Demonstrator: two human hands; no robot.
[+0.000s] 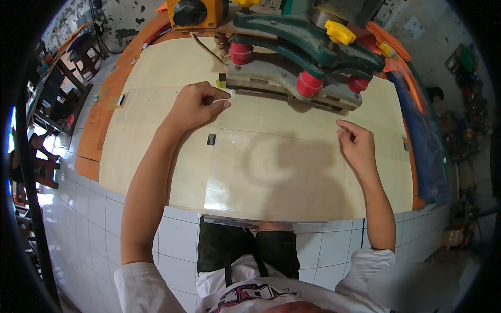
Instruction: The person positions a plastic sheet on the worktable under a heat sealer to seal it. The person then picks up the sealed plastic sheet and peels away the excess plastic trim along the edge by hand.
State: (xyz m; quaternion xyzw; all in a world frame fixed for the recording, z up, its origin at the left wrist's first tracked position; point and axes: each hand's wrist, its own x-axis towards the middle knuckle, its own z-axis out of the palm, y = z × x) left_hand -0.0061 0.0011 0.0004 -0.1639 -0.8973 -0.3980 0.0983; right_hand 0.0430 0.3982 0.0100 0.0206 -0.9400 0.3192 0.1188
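Observation:
My left hand (198, 107) is over the pale board (141, 141), beside the left end of the machine's metal sealing bar (284, 89). Its thumb and forefinger are apart, and nothing shows clearly between them. Below the right end of the bar, my right hand (357, 143) has curled fingers, with thumb and forefinger close together. Whatever they may hold is too small or clear to make out. Between my forearms a clear plastic sheet (271, 177) lies flat on the board, its near end at the front edge. A small black patch (211, 139) is by its upper left corner.
A green machine arm (287, 36) with red knobs and yellow handles overhangs the board's back. An orange-yellow box (193, 14) with a black dial stands at the back left. Blue plastic (420, 135) hangs at the right edge. Stools and shelving stand far left.

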